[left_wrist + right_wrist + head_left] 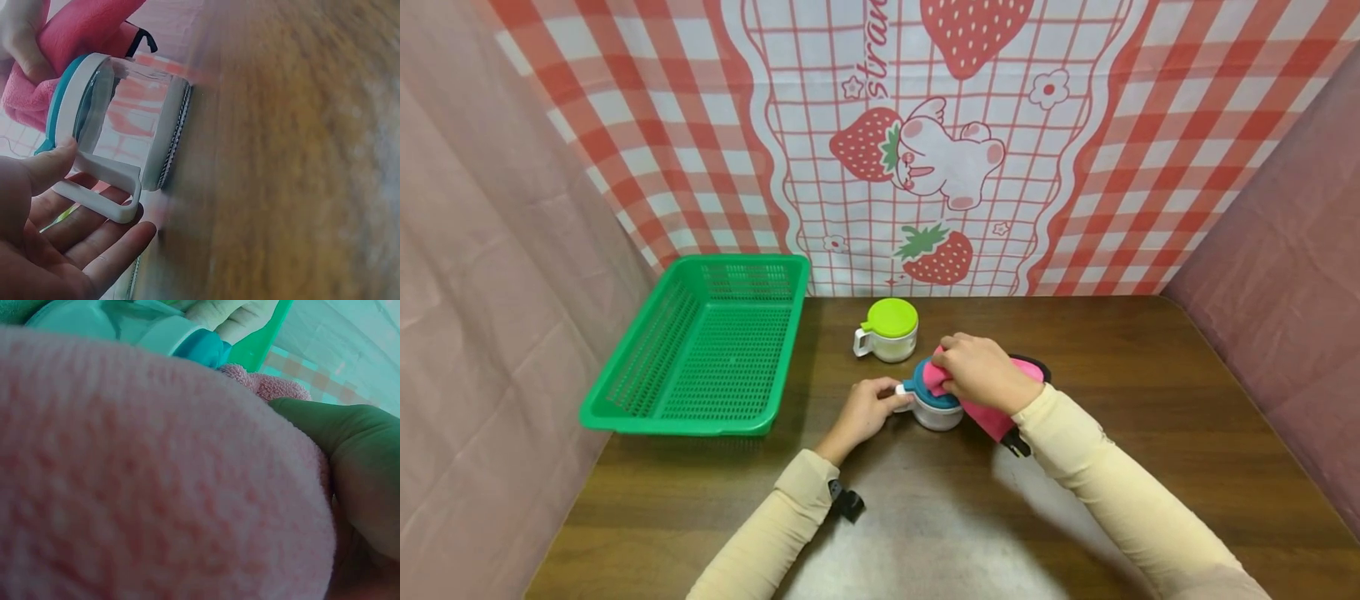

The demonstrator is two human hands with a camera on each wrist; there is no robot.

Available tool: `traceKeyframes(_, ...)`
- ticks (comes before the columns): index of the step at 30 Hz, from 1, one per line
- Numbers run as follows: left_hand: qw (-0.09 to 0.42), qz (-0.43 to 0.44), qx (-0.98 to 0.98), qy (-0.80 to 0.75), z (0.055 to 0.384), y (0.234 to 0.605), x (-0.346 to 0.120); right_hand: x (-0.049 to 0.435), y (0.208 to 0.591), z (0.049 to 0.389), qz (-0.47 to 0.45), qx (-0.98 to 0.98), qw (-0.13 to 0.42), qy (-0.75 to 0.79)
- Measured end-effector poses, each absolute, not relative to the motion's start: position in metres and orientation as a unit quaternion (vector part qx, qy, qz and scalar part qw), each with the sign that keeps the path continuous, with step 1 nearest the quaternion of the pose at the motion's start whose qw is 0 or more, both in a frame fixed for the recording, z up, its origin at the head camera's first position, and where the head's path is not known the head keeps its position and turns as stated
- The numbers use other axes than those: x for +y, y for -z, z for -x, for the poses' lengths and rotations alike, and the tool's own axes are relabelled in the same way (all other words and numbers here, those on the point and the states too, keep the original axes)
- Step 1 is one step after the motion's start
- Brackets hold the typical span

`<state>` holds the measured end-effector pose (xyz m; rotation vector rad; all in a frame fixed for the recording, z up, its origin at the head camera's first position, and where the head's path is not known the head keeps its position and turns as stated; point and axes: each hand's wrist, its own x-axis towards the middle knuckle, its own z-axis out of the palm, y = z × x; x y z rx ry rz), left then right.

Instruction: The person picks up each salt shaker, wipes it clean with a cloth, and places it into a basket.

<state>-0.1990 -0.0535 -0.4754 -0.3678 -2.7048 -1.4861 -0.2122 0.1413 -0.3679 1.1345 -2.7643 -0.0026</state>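
A clear jar [125, 119] with a white handle [103, 203] and a blue lid [922, 390] stands upright on the wooden table. My left hand [863, 412] holds it by the handle, thumb at the handle's top beside the lid and fingers behind. In my right hand [981, 371] is a bunched pink cloth [992, 418], pressed against the top of the blue lid. The loose part of the cloth, with its black edging, hangs to the right of the jar. In the right wrist view the cloth [156, 475] fills most of the picture and hides much of the jar.
Behind the held jar stands a similar one with a lime-green lid [891, 318], its white handle pointing left. A green plastic basket [782, 367] sits at the table's left side. A strawberry-patterned curtain [917, 167] hangs along the table's back edge.
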Motion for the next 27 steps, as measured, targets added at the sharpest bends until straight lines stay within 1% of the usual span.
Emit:
traceKeyframes(10,0.009,0.118,-0.873,0.472,0.199,0.475,-0.054,0.133,0.367,0.219,-0.381,-0.922,0.072,0.009)
traceKeyframes(19,0.019,0.117,-0.871,0.477,0.201,0.475,-0.054,0.132,0.365,0.223,-0.383,-0.921,0.071,-0.001)
traceKeyframes(27,0.011,0.114,-0.871,0.478,0.201,0.477,-0.054,0.130,0.365,0.225,-0.382,-0.922,0.064,0.001)
